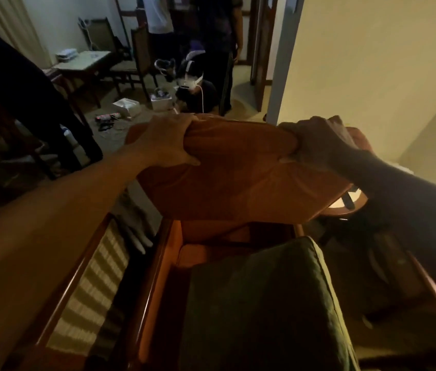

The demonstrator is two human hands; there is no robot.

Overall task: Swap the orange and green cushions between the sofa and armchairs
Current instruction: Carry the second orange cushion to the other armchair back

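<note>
Head view: A person is holding an orange cushion (pixel 238 178) up in the air with both hands, above a wooden armchair (pixel 155 277) in a dimly lit room. The left hand (pixel 166 143) is clenching the cushion's far left corner, fingers bunching the fabric, the bare forearm reaching in from the near left. The right hand (pixel 316 143), in deep shadow at the end of a dark sleeve, is gripping the far right corner, its thumb pressing into the cushion's face. The cushion is hanging between the two hands, its broad face tilting toward the camera and its lower edge clear of the chair below.

In the armchair, a green cushion (pixel 262 303) is standing near the camera, covering much of the seat, while an orange seat pad (pixel 206 253) is showing just beyond it under the held cushion. A striped fabric (pixel 91 285) is lying to the left of the chair's wooden arm. To the right, a round side table (pixel 345 207) is peeking out from under the cushion's lower corner.

In the far part of the room, a person wearing a white headset (pixel 188 79) is crouching on the floor beside open boxes (pixel 127 107), and two others are standing behind, near dining chairs (pixel 131 57) and a small worktop (pixel 86 61).
</note>
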